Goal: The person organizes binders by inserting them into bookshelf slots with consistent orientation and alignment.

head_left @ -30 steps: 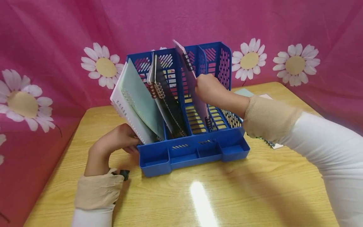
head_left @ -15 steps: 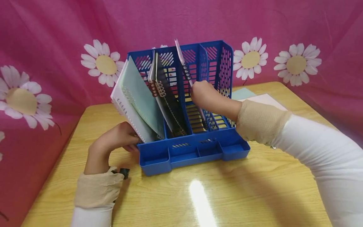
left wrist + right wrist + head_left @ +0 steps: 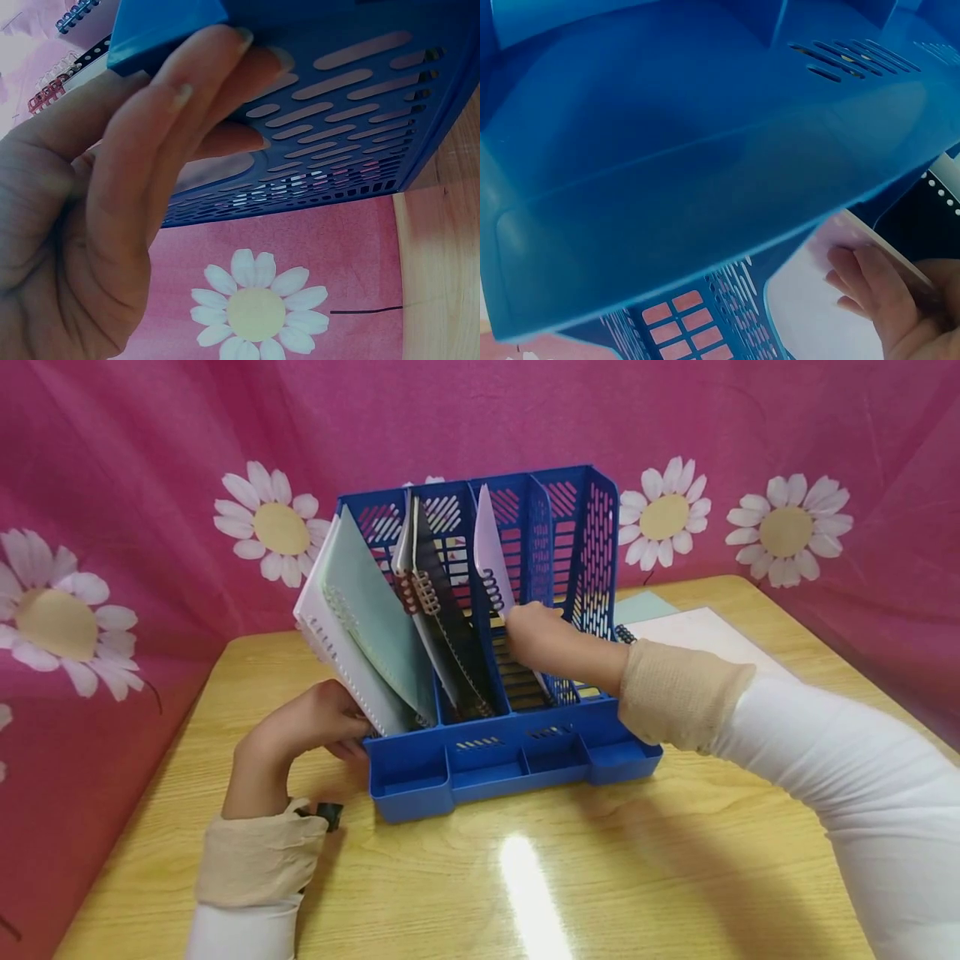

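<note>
A blue desktop file rack point(image 3: 420, 802) with upright compartments and small front trays stands on the wooden table. At its left front corner my left hand point(image 3: 311, 722) grips the perforated side wall; in the left wrist view the fingers point(image 3: 127, 165) curl at that corner. My right hand point(image 3: 551, 635) reaches into the third compartment from the left and pinches a lilac spiral notebook point(image 3: 491, 539) by its bound edge. The right wrist view has the thumb and fingers on either side of this notebook point(image 3: 817, 307), under the rack's front edge. Its lower part is mostly behind my hand.
White and pale green notebooks point(image 3: 386, 618) lean left in the first compartment. Dark-covered spiral notebooks point(image 3: 442, 610) stand in the second. Behind my right forearm, a pale green notebook point(image 3: 645, 607) and a whitish one point(image 3: 705, 631) lie on the table point(image 3: 420, 893). A pink flowered curtain hangs behind.
My right hand has shifted left and slightly down with the lilac notebook, whose top has dropped below the rack's back edge and turned to show its cover. The left hand holds still.
</note>
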Demonstrator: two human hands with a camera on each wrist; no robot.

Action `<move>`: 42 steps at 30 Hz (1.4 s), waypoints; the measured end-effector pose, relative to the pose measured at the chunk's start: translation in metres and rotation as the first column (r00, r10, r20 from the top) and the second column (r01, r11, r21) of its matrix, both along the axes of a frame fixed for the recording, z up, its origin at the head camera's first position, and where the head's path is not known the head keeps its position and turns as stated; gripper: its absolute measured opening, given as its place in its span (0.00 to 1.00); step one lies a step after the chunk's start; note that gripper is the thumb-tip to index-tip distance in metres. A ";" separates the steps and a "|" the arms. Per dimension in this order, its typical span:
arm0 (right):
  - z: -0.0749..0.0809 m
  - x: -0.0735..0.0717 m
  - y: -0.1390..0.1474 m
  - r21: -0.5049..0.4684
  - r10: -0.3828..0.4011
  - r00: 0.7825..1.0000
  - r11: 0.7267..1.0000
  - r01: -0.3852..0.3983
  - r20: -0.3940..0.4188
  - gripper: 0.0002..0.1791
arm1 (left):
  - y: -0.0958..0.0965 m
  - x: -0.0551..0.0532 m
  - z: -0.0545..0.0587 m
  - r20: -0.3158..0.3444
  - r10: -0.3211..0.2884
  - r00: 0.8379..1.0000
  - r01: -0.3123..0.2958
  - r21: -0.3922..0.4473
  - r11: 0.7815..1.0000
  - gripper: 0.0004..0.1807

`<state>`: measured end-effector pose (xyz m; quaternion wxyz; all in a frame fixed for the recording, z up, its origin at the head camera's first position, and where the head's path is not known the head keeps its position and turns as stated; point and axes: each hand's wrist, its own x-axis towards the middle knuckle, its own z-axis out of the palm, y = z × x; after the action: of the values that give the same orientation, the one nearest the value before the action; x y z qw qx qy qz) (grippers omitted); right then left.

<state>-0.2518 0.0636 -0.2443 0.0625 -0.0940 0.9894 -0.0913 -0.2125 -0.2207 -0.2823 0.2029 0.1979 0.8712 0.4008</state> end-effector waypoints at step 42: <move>0.045 0.015 0.045 0.152 0.093 0.995 0.984 -0.097 0.035 0.19 | 0.002 0.000 -0.003 0.014 0.004 1.000 -0.004 0.005 1.000 0.21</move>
<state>-0.2366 0.1085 -0.1992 0.0875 -0.1348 0.9869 -0.0131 -0.2127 -0.2189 -0.2856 0.2076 0.1941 0.8691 0.4048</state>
